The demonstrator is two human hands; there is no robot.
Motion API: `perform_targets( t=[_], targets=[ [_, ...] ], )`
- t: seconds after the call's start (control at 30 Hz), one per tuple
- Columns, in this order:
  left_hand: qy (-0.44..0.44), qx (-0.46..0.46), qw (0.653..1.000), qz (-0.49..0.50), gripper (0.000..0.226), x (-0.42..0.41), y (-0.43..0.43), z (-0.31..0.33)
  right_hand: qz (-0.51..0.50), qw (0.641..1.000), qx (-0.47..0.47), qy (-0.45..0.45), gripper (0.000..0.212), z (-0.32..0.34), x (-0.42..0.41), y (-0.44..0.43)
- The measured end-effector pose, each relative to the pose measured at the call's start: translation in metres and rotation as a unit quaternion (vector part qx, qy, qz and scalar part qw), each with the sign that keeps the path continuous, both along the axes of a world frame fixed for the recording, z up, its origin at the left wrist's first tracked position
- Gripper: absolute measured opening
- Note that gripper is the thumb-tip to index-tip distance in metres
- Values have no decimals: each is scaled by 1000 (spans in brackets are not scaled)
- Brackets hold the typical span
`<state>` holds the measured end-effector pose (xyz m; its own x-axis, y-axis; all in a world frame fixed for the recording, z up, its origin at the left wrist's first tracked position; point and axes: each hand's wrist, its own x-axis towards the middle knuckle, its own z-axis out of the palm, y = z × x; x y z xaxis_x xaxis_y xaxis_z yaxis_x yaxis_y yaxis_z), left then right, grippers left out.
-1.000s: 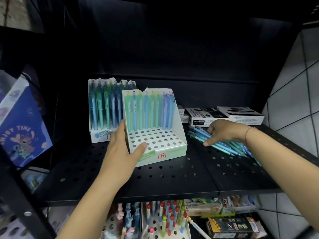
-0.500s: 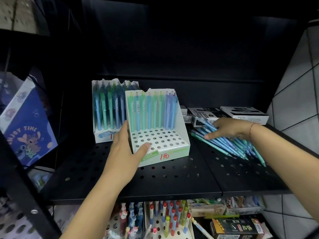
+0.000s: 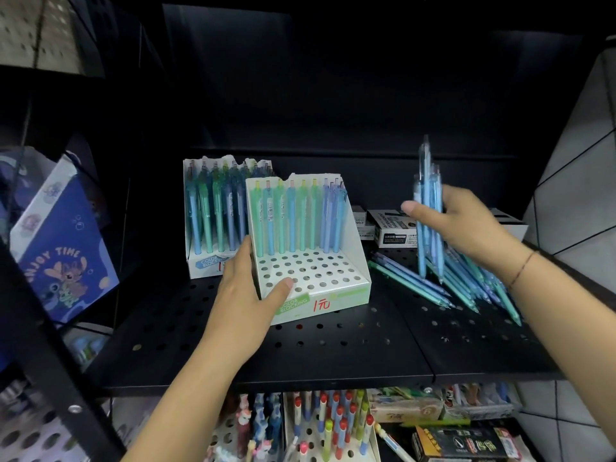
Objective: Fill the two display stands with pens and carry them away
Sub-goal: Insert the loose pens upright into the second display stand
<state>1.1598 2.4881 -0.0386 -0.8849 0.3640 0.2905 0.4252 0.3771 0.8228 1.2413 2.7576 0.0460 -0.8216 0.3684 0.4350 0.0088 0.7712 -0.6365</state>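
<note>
The centre stand [image 3: 333,296] is gripped by the left hand [image 3: 243,298]. Pens [image 3: 428,201] clutched in the right hand [image 3: 466,228] should be inserted singly.

Clear: hole rows of front stand [image 3: 346,296], ahead of its back-row pens [image 3: 292,221]; bare front strip of shelf [image 3: 333,356]; narrow gap between stand and loose pens [image 3: 416,285]. Obstructions: rear stand [image 3: 208,261] behind left, boxes [image 3: 393,228] back right.

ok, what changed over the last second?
The right hand closed on a bunch of blue pens and lifted it upright off the loose pile. The left hand still grips the corner of the front stand; that and the rear stand stayed put.
</note>
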Motion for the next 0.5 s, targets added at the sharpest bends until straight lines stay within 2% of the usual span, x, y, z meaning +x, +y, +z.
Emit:
perform_targets(
  t=[0.2,0.3,0.43,0.5],
  targets=[
    [-3,-1,1000,0,86,0,0,0,4,996,-47,74,22,-24,1,-32],
    [-2,1,1000,1,86,0,0,0,3,997,-53,63,14,-41,-2,-33],
    [-2,2,1000,-1,86,1,0,1,13,997,-63,36,20,-48,-1,-27],
    [-6,0,1000,2,86,1,0,1,20,997,-68,35,14,-47,1,-25]
  ],
)
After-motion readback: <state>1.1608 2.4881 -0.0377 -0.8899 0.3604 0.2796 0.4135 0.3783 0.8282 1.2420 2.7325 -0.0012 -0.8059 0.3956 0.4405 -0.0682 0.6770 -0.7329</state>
